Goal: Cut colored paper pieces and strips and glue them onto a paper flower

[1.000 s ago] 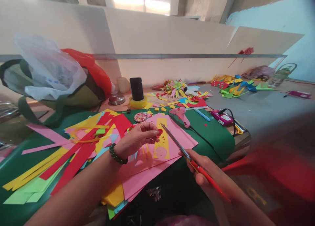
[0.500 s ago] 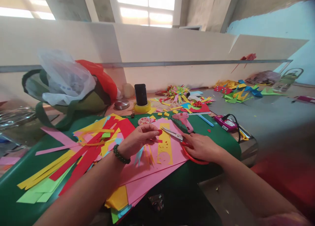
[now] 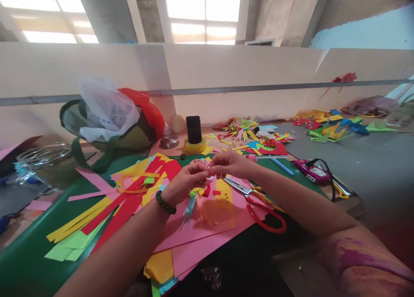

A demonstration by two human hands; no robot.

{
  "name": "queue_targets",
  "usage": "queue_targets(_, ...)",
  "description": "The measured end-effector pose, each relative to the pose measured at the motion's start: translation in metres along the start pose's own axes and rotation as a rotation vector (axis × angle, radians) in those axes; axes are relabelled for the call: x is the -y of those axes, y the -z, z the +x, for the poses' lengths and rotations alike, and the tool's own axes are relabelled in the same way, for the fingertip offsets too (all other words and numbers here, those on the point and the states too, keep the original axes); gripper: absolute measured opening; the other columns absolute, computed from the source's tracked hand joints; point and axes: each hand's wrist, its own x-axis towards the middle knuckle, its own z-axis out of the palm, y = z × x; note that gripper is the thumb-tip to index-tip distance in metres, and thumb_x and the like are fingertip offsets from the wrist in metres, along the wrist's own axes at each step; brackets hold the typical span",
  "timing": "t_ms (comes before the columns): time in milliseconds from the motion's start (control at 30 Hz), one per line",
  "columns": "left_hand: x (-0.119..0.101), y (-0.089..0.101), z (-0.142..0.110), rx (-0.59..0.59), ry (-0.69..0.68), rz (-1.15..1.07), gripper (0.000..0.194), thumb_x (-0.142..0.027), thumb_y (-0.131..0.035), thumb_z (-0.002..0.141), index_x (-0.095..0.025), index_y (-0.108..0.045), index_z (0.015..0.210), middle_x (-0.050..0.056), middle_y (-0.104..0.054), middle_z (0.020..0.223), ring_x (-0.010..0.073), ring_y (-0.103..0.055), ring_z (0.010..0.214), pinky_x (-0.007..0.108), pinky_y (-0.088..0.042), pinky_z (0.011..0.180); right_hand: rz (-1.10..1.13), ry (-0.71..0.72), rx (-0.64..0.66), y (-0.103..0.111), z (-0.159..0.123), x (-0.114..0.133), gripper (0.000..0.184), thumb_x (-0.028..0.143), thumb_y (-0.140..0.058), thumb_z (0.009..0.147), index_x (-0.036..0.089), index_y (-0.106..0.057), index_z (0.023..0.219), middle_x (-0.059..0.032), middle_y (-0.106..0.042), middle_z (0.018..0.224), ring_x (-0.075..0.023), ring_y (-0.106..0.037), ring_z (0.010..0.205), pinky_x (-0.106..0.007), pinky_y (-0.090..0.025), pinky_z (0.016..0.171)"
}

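- The scissors [image 3: 247,192] have left the right hand [image 3: 231,164] and now lie with their blades on the pink sheets [image 3: 190,241], the red handle loop reaching past the sheets' right-hand corner.
- So the right hand is free for finger work, and both hands meet at a small red piece [image 3: 210,173] held above the far part of the sheets (only a sliver shows, the fingers cover the rest).
- The left hand [image 3: 194,178] pinches that piece between thumb and fingers; its forearm reaches in from the near left.
- The right hand's fingertips are narrowed to a pinch against the left's; whether they grip the piece too, I cannot tell. Its forearm slants in from the near right, above the scissors.
- Beneath the hands are the holed yellow paper [image 3: 226,202] and a blue ribbon-like strip [image 3: 190,206], both on the sheets, inside the near edge of the green mat [image 3: 300,182].
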Motion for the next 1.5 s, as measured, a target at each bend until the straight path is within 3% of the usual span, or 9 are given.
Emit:
queue_targets(167, 0.003, 0.002, 0.004, -0.035, 0.0, 0.006, 0.043, -0.038, -0.092, 0.05, -0.014, -0.062, 0.069, -0.003, -0.06, 0.068, 0.0062, -0.056, 0.056, 0.018, -0.044, 0.054, 0.21, 0.022, -0.097, -0.008, 0.007, -0.019, 0.036, 0.047, -0.078, 0.07, 0.016, -0.061, 0.078, 0.0031, -0.062, 0.066, -0.0089, -0.059, 0.058, -0.023, -0.05, 0.057)
queue_targets(300, 0.004, 0.003, 0.005, -0.057, 0.024, 0.037, 0.039, -0.038, -0.09, 0.055, -0.014, -0.064, 0.072, -0.002, -0.063, 0.071, 0.007, -0.058, 0.058, 0.02, -0.046, 0.057, 0.239, 0.077, -0.214, -0.012, 0.002, -0.029, 0.029, 0.037, -0.078, 0.071, 0.017, -0.06, 0.081, 0.0025, -0.064, 0.07, -0.0098, -0.062, 0.062, -0.025, -0.053, 0.061)
queue_targets(433, 0.006, 0.003, 0.006, -0.047, 0.023, 0.081, 0.038, -0.038, -0.089, 0.058, -0.014, -0.064, 0.073, -0.002, -0.063, 0.069, 0.0087, -0.06, 0.059, 0.022, -0.048, 0.06, 0.13, 0.118, -0.293, -0.018, -0.003, -0.029, 0.021, 0.029, -0.072, 0.075, 0.019, -0.058, 0.086, 0.0014, -0.065, 0.073, -0.0117, -0.064, 0.065, -0.026, -0.053, 0.06)
queue_targets(600, 0.009, 0.005, 0.007, -0.034, 0.024, 0.091, 0.04, -0.04, -0.089, 0.057, -0.015, -0.062, 0.071, -0.003, -0.062, 0.064, 0.0097, -0.061, 0.06, 0.023, -0.05, 0.063, 0.069, 0.168, -0.303, -0.021, -0.005, -0.024, 0.018, 0.027, -0.065, 0.077, 0.02, -0.056, 0.091, 0.0005, -0.066, 0.074, -0.0126, -0.066, 0.067, -0.026, -0.054, 0.062)
queue_targets(700, 0.008, 0.004, 0.007, -0.105, 0.001, 0.104, 0.038, -0.038, -0.09, 0.056, -0.016, -0.065, 0.075, -0.002, -0.066, 0.069, 0.0111, -0.064, 0.062, 0.024, -0.053, 0.066, 0.001, 0.195, -0.342, -0.021, -0.006, -0.026, 0.018, 0.027, -0.062, 0.078, 0.02, -0.055, 0.093, -0.0001, -0.068, 0.075, -0.0134, -0.067, 0.068, -0.027, -0.054, 0.062)
queue_targets(867, 0.009, -0.002, 0.005, -0.211, -0.104, 0.213, 0.036, -0.036, -0.088, 0.059, -0.015, -0.074, 0.085, 0.003, -0.073, 0.08, 0.0167, -0.07, 0.071, 0.029, -0.056, 0.071, -0.311, 0.312, -0.507, -0.021, -0.008, -0.032, 0.023, 0.019, -0.057, 0.079, 0.022, -0.052, 0.102, 0.0024, -0.068, 0.074, -0.0131, -0.067, 0.067, -0.029, -0.054, 0.069)
queue_targets(1033, 0.016, -0.005, 0.005, -0.19, -0.142, 0.27, 0.04, -0.039, -0.087, 0.06, -0.014, -0.077, 0.09, 0.006, -0.075, 0.079, 0.0201, -0.072, 0.071, 0.028, -0.055, 0.064, -0.398, 0.335, -0.506, -0.022, -0.009, -0.033, 0.027, 0.022, -0.061, 0.082, 0.023, -0.051, 0.107, 0.0022, -0.069, 0.074, -0.0137, -0.067, 0.066, -0.028, -0.054, 0.067)
queue_targets(1200, 0.018, -0.005, 0.004, -0.109, -0.17, 0.288, 0.037, -0.04, -0.084, 0.065, -0.015, -0.077, 0.092, 0.007, -0.077, 0.088, 0.0223, -0.072, 0.077, 0.028, -0.055, 0.064, -0.317, 0.31, -0.483, -0.024, -0.008, -0.034, 0.028, 0.026, -0.064, 0.084, 0.024, -0.05, 0.109, 0.003, -0.07, 0.074, -0.0138, -0.067, 0.066, -0.028, -0.054, 0.067)
queue_targets(1500, 0.017, -0.004, 0.005, -0.093, -0.078, 0.134, 0.031, -0.035, -0.083, 0.067, -0.015, -0.075, 0.09, 0.008, -0.077, 0.087, 0.0215, -0.073, 0.081, 0.026, -0.054, 0.069, -0.137, 0.312, -0.459, -0.024, -0.002, -0.044, 0.031, 0.027, -0.062, 0.085, 0.022, -0.05, 0.113, 0.0032, -0.067, 0.076, -0.0131, -0.064, 0.07, -0.029, -0.052, 0.069)
